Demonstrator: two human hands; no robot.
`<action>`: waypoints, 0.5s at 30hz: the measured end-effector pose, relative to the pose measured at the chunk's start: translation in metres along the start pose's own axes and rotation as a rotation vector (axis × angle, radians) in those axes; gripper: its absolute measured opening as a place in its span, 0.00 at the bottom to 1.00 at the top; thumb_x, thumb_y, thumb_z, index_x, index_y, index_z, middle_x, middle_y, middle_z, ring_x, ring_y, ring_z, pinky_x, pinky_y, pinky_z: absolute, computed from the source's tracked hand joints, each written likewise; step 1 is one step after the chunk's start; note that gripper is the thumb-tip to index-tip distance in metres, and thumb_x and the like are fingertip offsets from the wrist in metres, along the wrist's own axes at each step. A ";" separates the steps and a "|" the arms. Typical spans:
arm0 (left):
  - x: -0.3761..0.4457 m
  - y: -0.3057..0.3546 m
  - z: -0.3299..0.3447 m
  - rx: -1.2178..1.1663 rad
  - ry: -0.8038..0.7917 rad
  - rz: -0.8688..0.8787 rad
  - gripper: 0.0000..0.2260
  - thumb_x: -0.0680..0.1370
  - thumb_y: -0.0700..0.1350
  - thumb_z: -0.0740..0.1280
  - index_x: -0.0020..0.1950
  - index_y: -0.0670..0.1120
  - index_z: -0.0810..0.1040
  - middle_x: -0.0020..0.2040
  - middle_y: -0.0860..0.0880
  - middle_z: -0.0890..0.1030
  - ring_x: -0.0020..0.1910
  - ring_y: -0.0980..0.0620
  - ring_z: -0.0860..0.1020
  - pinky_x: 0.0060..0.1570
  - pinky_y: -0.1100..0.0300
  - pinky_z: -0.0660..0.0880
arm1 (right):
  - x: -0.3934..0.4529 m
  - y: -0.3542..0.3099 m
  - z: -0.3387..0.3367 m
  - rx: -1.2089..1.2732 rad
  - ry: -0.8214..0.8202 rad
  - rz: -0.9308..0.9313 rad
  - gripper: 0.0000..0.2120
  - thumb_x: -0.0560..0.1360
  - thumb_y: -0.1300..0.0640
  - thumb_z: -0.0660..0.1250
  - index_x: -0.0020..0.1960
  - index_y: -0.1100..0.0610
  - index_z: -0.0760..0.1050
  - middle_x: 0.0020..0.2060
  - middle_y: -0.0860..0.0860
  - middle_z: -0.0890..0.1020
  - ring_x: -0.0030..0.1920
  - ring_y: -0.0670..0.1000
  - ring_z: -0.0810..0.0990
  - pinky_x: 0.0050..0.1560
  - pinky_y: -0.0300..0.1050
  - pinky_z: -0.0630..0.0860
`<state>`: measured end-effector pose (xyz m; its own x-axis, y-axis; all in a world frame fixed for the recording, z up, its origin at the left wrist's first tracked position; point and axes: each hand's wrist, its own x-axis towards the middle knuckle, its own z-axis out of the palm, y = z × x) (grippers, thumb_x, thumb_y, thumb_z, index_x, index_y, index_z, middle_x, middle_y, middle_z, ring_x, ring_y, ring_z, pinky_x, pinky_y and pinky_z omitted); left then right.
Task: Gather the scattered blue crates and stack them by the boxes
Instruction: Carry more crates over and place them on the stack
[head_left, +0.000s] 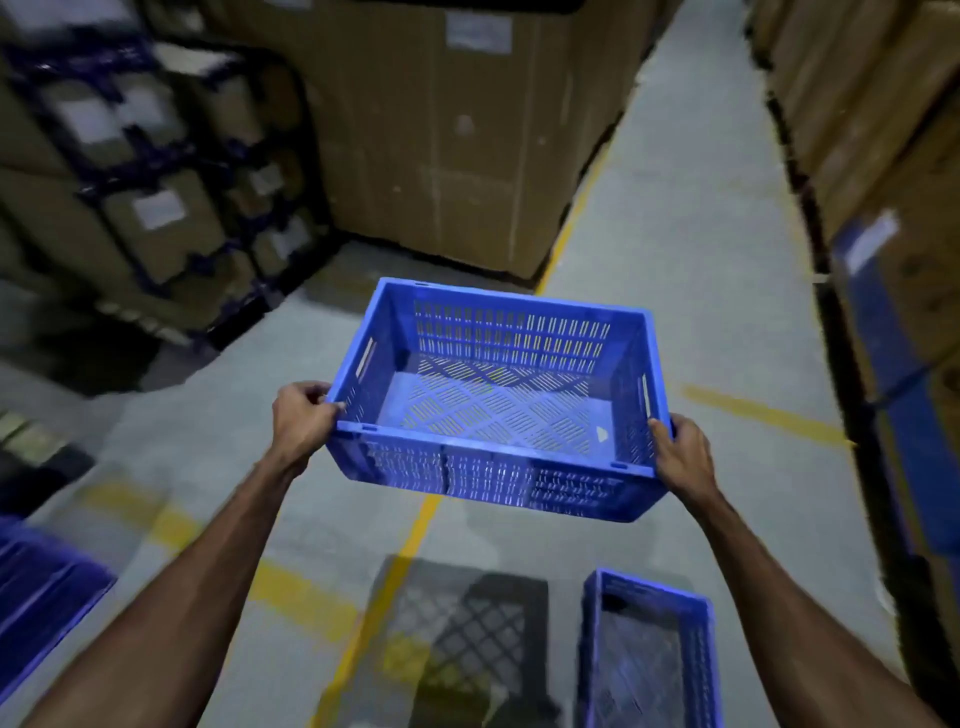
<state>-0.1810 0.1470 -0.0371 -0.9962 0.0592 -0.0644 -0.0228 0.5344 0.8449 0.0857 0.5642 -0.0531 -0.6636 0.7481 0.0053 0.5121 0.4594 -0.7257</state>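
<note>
A person is holding a rectangular blue plastic crate out in front of them, above a grey concrete floor that is showing painted yellow lines. The left hand is gripping the near left corner of the crate's rim, its fingers curling over the edge. The right hand is clasping the near right corner, thumb lying along the rim. The crate is sitting upright and slightly tilted, empty, with smooth solid rims, walls pierced by rows of narrow slots, a floor perforated in a diamond pattern, and slotted handle openings in its short ends. Its dark latticed shadow is falling on the floor below. A second blue crate of the same slotted plastic is resting on the floor at lower right, just beside that shadow. Part of another blue crate is showing at the lower left edge, blurred. A tall brown cardboard box is standing ahead, and stacked cardboard cartons with white labels are filling blue racking on the left. More cardboard is lining the right side.
</note>
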 end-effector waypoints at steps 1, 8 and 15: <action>-0.004 -0.014 -0.020 -0.003 0.035 -0.017 0.08 0.69 0.36 0.73 0.46 0.44 0.87 0.39 0.46 0.84 0.36 0.50 0.79 0.39 0.55 0.77 | -0.002 -0.017 0.014 -0.008 -0.028 -0.029 0.13 0.82 0.56 0.62 0.44 0.64 0.75 0.37 0.60 0.80 0.38 0.60 0.78 0.38 0.48 0.65; -0.033 -0.106 -0.155 -0.017 0.238 -0.123 0.07 0.71 0.34 0.72 0.45 0.44 0.85 0.36 0.48 0.79 0.33 0.52 0.74 0.35 0.58 0.72 | -0.035 -0.119 0.122 -0.002 -0.186 -0.224 0.17 0.78 0.50 0.59 0.41 0.63 0.74 0.33 0.57 0.77 0.34 0.59 0.75 0.33 0.50 0.67; -0.088 -0.187 -0.268 -0.051 0.452 -0.265 0.05 0.73 0.33 0.72 0.42 0.42 0.83 0.31 0.50 0.74 0.31 0.52 0.71 0.34 0.57 0.68 | -0.074 -0.209 0.230 0.018 -0.382 -0.397 0.16 0.79 0.50 0.59 0.43 0.62 0.76 0.36 0.59 0.80 0.38 0.61 0.77 0.39 0.51 0.70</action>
<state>-0.1120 -0.1842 -0.0476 -0.8925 -0.4479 -0.0534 -0.2718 0.4395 0.8561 -0.0976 0.3027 -0.0596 -0.9564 0.2903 0.0332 0.1750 0.6601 -0.7305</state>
